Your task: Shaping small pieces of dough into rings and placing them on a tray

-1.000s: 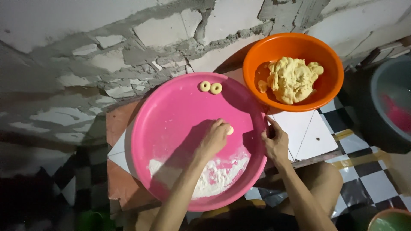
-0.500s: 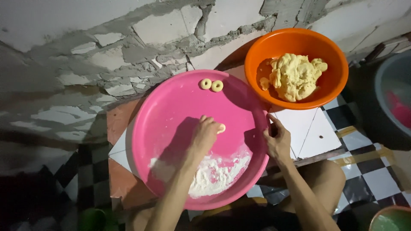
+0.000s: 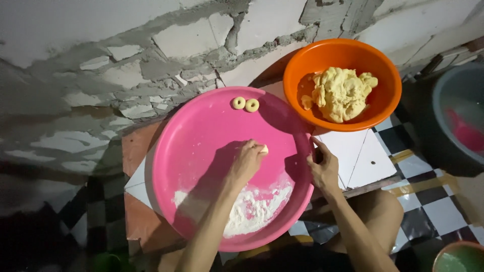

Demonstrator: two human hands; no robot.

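Note:
A large round pink tray (image 3: 196, 126) lies in front of me. My left hand (image 3: 245, 163) rests on its middle, fingers curled over a small pale dough piece (image 3: 263, 149) pressed against the tray. My right hand (image 3: 324, 170) grips the tray's right rim. Two small dough rings (image 3: 245, 104) lie side by side at the tray's far edge. A patch of white flour (image 3: 254, 207) covers the near part of the tray.
An orange bowl (image 3: 390, 95) holding a lump of yellow dough (image 3: 340, 93) stands at the far right, touching the tray. White tiles (image 3: 360, 156) lie under them. A rough plastered wall runs along the back. A grey basin (image 3: 461, 116) is at the right edge.
My left hand has shifted a little back and forth over the dough piece on the tray. My right hand has stayed on the rim.

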